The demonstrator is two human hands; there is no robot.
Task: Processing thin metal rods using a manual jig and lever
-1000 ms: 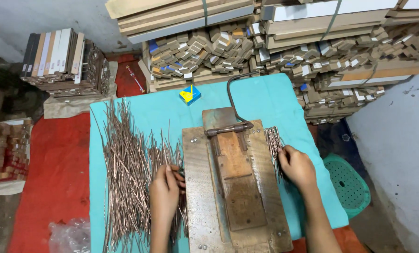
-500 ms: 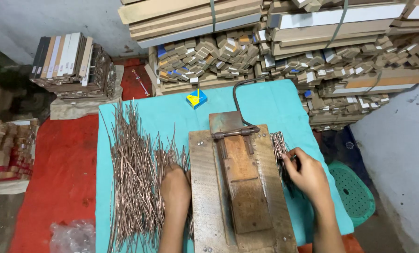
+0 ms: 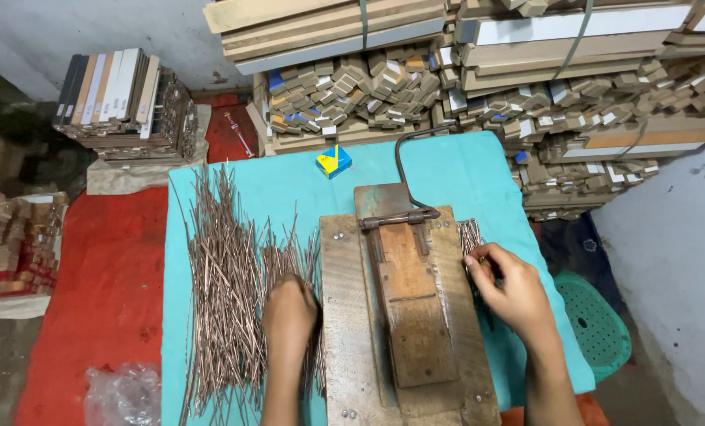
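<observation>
Long thin sticks [image 3: 226, 292] heaped lower left on the bench [image 3: 463, 170], long axes running up-frame. Left hand [image 3: 289, 309] closed down on the heap's right edge. Right hand [image 3: 512, 290] pinches a small bundle of short sticks [image 3: 469, 235] right of the wooden press [image 3: 403, 308]. Small blue-yellow box [image 3: 333, 161] above, contents unseen.

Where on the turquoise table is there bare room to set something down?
Bare cloth behind the wooden jig, between the small blue-yellow box and the far right corner. Left is crowded with copper rods under the left hand; right hand works the short rods.
</observation>
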